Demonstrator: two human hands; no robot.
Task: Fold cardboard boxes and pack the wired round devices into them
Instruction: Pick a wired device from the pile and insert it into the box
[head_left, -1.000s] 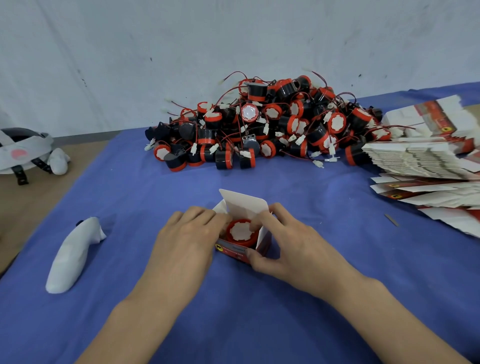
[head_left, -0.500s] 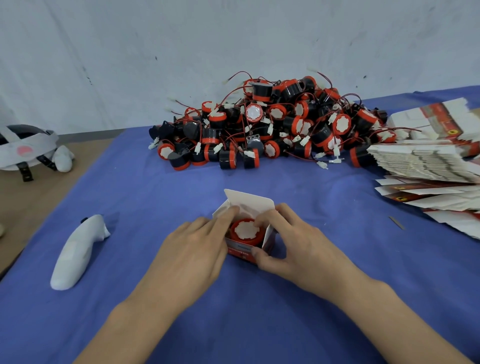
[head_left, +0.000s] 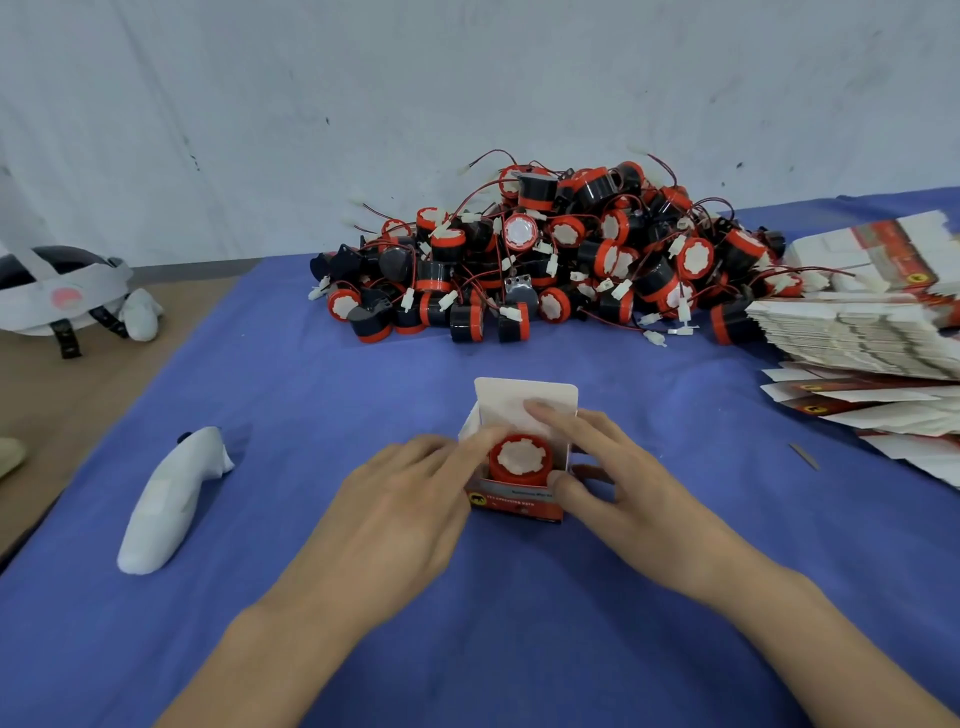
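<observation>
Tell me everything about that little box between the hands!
The box is small cardboard, white inside, with a red printed front bearing a yellow emblem. It stands upright on the blue cloth, top open, its lid flap raised at the back. A red round device with a white top sits inside. The left hand touches its left side; the right hand holds its right side, thumb on the front.

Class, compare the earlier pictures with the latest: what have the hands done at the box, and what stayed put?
The left hand has stretched its fingers onto the left edge of the small red-and-white cardboard box. The right hand has moved its forefinger up onto the upright white back flap; its thumb stays on the front. The red round device stays inside.
</observation>
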